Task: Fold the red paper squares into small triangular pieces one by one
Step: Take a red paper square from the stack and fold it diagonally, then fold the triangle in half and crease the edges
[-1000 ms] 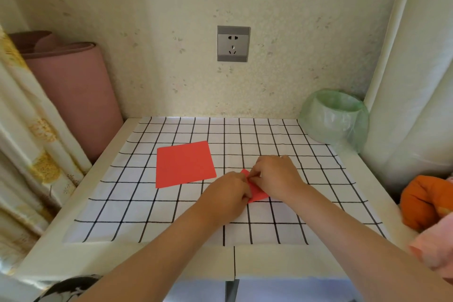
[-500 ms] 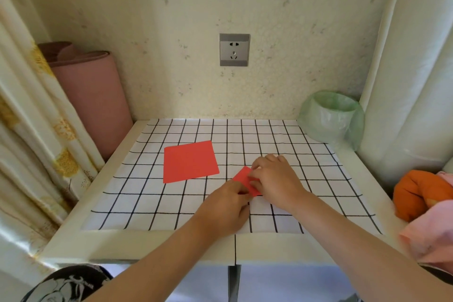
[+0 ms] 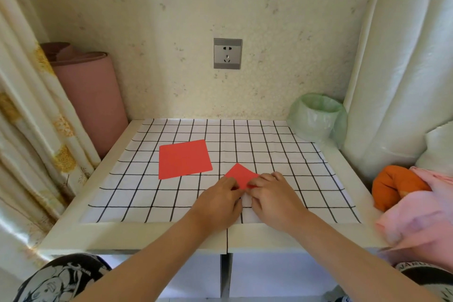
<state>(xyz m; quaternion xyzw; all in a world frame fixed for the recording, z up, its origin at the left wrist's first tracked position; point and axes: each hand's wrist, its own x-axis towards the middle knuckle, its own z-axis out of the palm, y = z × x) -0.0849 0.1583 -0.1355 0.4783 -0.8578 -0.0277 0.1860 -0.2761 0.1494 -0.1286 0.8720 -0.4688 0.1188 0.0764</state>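
Head: left hand (image 3: 218,203), right hand (image 3: 277,198) pinch folded paper (image 3: 241,175); bin (image 3: 316,125) interior hidden.

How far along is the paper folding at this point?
Done: no finished triangle lies set aside on the checked mat. In hand: the left hand and right hand hold a partly folded red piece by its near edge. Left: finishing that piece, then the flat red square beside it, unfolded and untouched.

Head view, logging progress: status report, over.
Left hand, right hand: both pinching the folded red piece at its near edge. Piece on the grid mat. Flat red square apart to its left, untouched.
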